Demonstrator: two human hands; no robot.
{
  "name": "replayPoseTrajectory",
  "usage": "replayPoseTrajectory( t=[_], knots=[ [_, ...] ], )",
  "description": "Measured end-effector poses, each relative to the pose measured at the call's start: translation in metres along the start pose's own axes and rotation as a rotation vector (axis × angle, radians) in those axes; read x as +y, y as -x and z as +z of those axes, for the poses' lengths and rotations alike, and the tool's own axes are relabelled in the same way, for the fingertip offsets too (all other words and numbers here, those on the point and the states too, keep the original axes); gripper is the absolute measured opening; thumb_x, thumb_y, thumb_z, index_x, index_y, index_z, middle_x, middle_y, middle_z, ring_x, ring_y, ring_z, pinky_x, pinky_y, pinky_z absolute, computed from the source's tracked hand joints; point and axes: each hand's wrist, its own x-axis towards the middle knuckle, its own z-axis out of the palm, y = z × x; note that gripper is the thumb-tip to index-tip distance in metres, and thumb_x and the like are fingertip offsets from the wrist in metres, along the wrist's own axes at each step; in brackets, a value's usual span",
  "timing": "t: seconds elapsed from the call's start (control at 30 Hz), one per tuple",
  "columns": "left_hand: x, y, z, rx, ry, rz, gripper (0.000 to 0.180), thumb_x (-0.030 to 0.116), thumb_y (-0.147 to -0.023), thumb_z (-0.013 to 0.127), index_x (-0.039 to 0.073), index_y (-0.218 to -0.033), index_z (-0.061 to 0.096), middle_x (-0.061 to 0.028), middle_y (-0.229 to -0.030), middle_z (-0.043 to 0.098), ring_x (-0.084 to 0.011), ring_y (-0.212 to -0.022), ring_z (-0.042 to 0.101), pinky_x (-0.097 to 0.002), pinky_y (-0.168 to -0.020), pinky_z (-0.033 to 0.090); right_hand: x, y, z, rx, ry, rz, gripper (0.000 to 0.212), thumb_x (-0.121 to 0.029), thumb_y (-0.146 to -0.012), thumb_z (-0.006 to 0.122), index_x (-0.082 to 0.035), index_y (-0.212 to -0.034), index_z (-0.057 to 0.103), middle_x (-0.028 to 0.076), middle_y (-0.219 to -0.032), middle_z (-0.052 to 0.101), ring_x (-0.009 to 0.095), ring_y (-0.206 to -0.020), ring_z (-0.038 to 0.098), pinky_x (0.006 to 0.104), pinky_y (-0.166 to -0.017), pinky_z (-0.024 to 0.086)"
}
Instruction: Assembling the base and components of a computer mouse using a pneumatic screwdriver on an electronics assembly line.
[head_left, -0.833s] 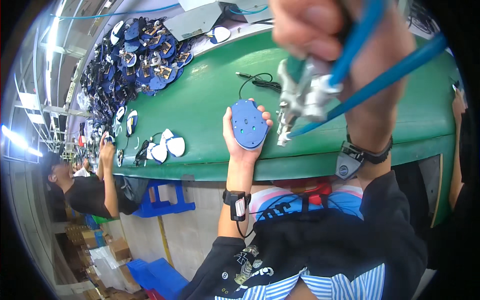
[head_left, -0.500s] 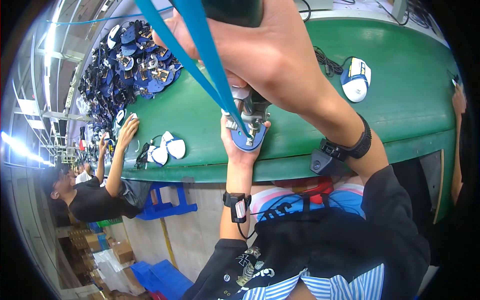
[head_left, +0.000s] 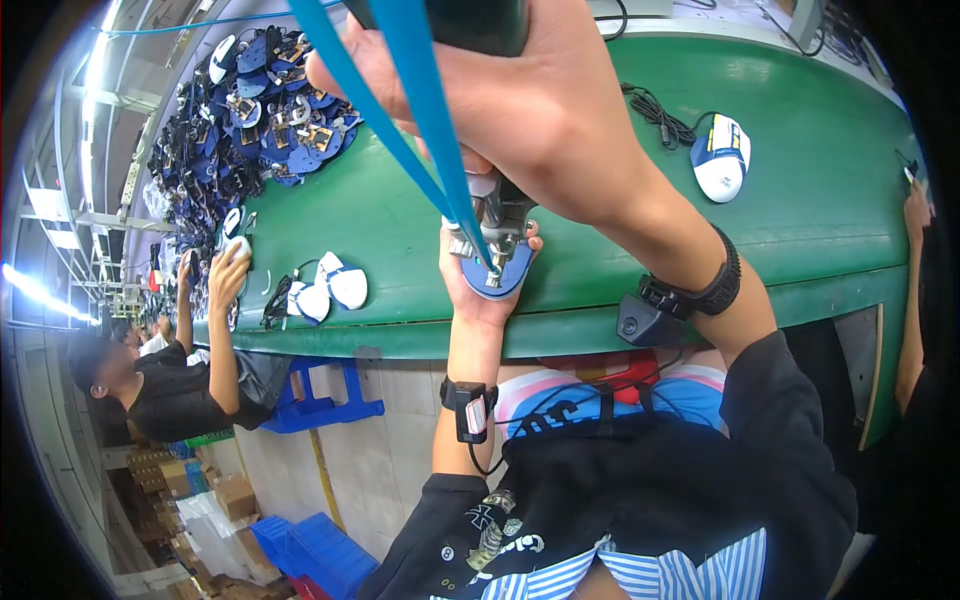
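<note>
- The left hand (head_left: 478,308) is palm up, with its grip closed around the rim of a blue computer mouse base (head_left: 516,276), thumb on one side and fingers on the other.
- The mouse base is held above the near edge of the green surface (head_left: 820,180).
- The right hand (head_left: 520,112) has its grip wrapped around the dark green handle of a power driver (head_left: 497,212).
- The driver's metal head points down over the mouse base and hides much of it; whether the tip touches it I cannot tell.
- Two blue tubes (head_left: 440,120) run past the right hand to the driver's head.
- Right of the right forearm, a white-and-blue mouse (head_left: 722,165) lies on the surface, just beside its bundled black cable (head_left: 668,125).
- On the left of the surface, near its front edge, two white-and-blue mice (head_left: 345,283) lie side by side.
- Farther back on the left is a large heap of blue mouse parts (head_left: 290,125), with circuit boards and dark cables among them.
- At the far left, a co-worker's hand (head_left: 228,274) holds a whitish object.
- A blue stool (head_left: 335,395) stands below the surface's front edge.
</note>
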Motion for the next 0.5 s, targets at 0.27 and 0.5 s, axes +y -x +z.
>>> replayPoseTrajectory(
  t=[0.27,0.5],
  knots=[
    [0.003,0.001,-0.005,-0.030,0.011,0.002,0.054,0.052,-0.103,0.037,0.011,-0.136,0.051,-0.0173,-0.123,0.063,-0.0377,-0.095,0.063,-0.0480,-0.079,0.054,-0.016,0.001,0.006,0.033,0.095,0.087,0.021,-0.023,-0.094,0.071,-0.003,-0.089,0.065,-0.001,-0.079,0.063,0.007,-0.074,0.054,0.0261,-0.067,0.044],
    [0.005,0.000,-0.005,-0.058,0.018,-0.008,0.054,0.050,-0.103,0.037,0.011,-0.136,0.051,-0.0167,-0.123,0.062,-0.0376,-0.096,0.063,-0.0476,-0.079,0.054,-0.020,-0.003,0.001,-0.040,0.151,0.169,0.021,-0.022,-0.094,0.070,-0.004,-0.086,0.064,-0.001,-0.076,0.062,0.007,-0.071,0.053,0.0272,-0.065,0.043]
  ],
)
